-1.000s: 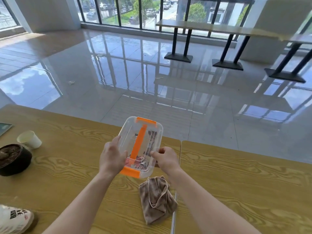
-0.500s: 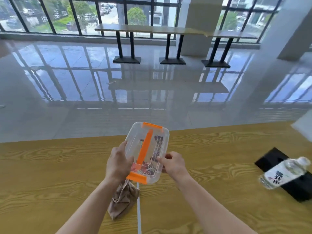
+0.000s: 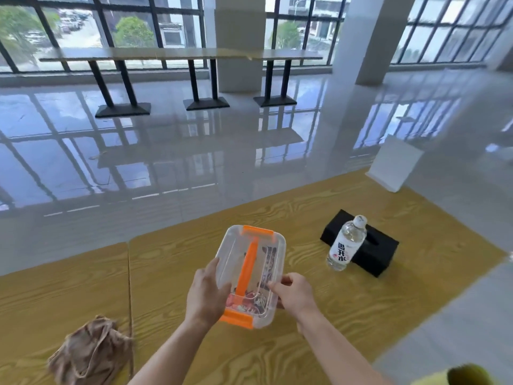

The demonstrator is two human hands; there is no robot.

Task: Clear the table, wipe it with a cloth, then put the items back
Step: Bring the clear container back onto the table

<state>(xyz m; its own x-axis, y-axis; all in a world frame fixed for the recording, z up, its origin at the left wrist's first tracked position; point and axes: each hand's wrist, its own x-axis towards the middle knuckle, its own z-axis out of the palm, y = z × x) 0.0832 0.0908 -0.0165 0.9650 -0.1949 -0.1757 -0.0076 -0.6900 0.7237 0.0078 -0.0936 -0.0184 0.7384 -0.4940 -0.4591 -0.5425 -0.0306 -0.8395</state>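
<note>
Overhead, wood-grain table beside glossy floor.

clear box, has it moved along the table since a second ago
Yes. The clear box, held in both hands, went rightward: it was over the table seam by the cloth, now well right of both.

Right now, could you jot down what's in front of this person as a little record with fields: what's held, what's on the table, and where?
held item: clear plastic box with orange clips and handle, small items inside, kept above the table
left hand: grips the box's left side
right hand: grips the box's right side
cloth: brown, crumpled, on the wooden table at near left
water bottle: upright, to the right of the box
black box: just behind the bottle
</note>
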